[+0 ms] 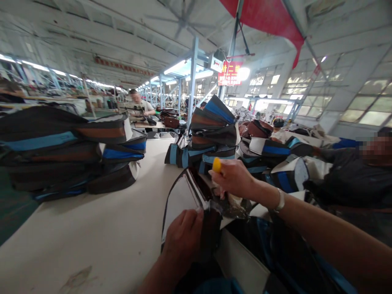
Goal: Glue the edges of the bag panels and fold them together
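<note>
The pale table (101, 228) is the broadest surface here, bearing the work at a height where both hands reach it. At its left lies a large stack of dark pieces with blue and brown bands (45, 151), laid flat one over another, probably so the pile stands steady and the working spot has room. A second stack (214, 141) rises beyond the hands, seemingly placed within arm's reach. To the right, a co-worker in dark clothing (352, 183) is beside more such pieces.

Directly before the person, the white-panelled piece (180, 196) lies on the table with its dark border facing the right hand, an angle that appears to bring that edge within easy reach. The left hand (183, 232) rests on its near part with bent fingers, likely to steady it; whether they pinch the material cannot be told. The right hand (234, 177), with a pale band (280, 200) at its wrist, is raised above the border, fingers clenched around a yellow handle (217, 165). What the handle belongs to is unclear, though it may be a small tool, held upright for control.
</note>
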Demonstrator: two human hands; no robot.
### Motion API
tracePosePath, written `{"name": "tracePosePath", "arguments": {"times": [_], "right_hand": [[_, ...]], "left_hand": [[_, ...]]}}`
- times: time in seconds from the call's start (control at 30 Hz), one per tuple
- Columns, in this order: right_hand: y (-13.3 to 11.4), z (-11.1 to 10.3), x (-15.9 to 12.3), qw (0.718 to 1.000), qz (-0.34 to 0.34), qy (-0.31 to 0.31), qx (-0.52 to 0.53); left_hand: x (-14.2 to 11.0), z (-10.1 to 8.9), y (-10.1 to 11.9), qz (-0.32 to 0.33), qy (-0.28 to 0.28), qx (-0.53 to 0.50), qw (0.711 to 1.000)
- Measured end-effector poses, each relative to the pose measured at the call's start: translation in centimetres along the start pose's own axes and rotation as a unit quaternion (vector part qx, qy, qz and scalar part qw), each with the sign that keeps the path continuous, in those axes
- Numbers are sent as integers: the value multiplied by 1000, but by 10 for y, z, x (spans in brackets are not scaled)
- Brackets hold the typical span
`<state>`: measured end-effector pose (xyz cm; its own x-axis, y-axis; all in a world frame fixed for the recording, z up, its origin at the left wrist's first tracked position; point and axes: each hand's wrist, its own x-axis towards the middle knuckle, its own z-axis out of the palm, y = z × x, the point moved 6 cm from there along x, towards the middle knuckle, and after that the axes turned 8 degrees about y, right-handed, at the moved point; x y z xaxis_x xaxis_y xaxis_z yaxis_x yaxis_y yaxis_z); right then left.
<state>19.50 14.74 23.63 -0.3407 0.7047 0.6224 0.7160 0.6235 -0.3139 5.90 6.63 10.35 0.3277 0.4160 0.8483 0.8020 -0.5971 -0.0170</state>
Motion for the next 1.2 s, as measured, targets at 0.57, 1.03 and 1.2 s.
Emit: {"name": "tracePosePath", "arguments": {"times": [0.57,1.03,1.2], "right_hand": [[-33,171,-76,510,380,-11,771],[-33,38,-11,777,169,235,559],[-82,46,-5,921,-129,116,349]], "left_hand": [[-84,-47,-65,-254,51,34,965],[-24,-60,-87,-461,2,-278,843],[-20,-57,-85,-494,5,-326,806]]}}
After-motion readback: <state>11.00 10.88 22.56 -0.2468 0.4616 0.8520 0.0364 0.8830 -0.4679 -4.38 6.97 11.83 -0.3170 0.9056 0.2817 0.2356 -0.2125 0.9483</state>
